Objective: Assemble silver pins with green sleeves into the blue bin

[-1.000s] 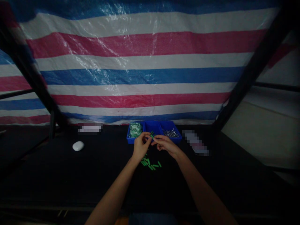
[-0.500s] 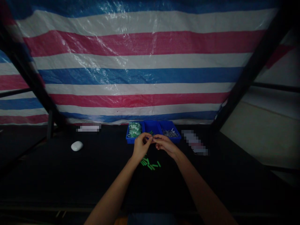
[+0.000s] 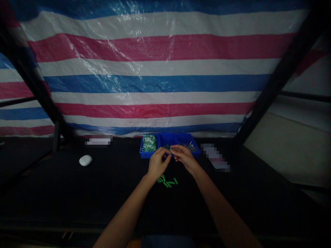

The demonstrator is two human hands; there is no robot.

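My left hand [image 3: 157, 163] and my right hand [image 3: 187, 159] meet fingertip to fingertip just in front of a blue three-part tray [image 3: 145, 155]. Both are closed in a pinch; whatever is between the fingers is too small and dark to make out. Below my left hand, several short green plastic plugs [image 3: 168, 184] lie scattered on the black table. Clear bags with green contents [image 3: 149, 143] fill the tray's left compartment. A few green pieces [image 3: 167, 146] show in the middle one, partly hidden by my fingers. The right compartment holds a heap of metal screws [image 3: 191, 146].
A white rounded object [image 3: 85, 160] rests on the black table [image 3: 103, 193] at the left. Behind it is a blurred-out flat item [image 3: 99, 141]. Another blurred-out, phone-shaped item [image 3: 216, 157] lies right of the tray. A striped sheet [image 3: 155, 82] hangs behind, between dark posts.
Both hands remain together near the tray, with small shifts of the fingers; my left hand has turned slightly and its fingers have moved a little right. The tray and loose green plugs stay put.
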